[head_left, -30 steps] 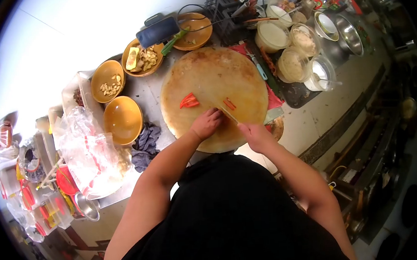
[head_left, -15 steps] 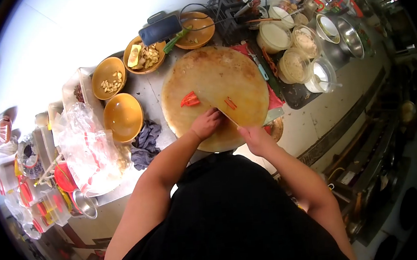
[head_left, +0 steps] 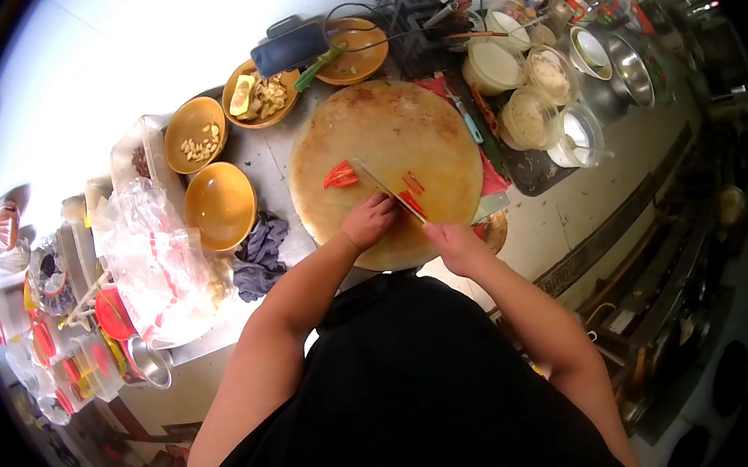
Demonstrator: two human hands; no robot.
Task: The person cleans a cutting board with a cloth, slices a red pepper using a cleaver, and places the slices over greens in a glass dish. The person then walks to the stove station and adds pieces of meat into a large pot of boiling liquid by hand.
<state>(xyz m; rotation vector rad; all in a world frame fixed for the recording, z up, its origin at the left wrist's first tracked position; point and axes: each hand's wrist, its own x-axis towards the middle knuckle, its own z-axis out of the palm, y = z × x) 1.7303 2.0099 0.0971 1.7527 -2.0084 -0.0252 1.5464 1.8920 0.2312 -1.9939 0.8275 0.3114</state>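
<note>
My right hand [head_left: 455, 247] is closed around the handle of a knife [head_left: 381, 182], whose thin blade slants up and left across a round chopping board [head_left: 324, 141]. Close against the blade's left side, my left hand [head_left: 371, 222] is curled, pressing a piece of red pepper that the fingers mostly hide. Cut red pepper strips [head_left: 411, 201] lie just right of the blade, with a few more strips [head_left: 412, 182] above them. A larger red pepper piece [head_left: 340, 175] rests on the board, left of the blade tip.
Brown bowls [head_left: 221, 207] line the board's left and far side, one holding peeled garlic cloves [head_left: 200, 146]. A phone [head_left: 290, 50] on a stand overhangs them. A dark cloth [head_left: 261, 257] lies at left. Right of the board are a peeler-like tool [head_left: 469, 123] and several tubs [head_left: 529, 118].
The knife blade has tilted so more of its length shows. More red pepper strips now lie to its right. Both hands stay in nearly the same place.
</note>
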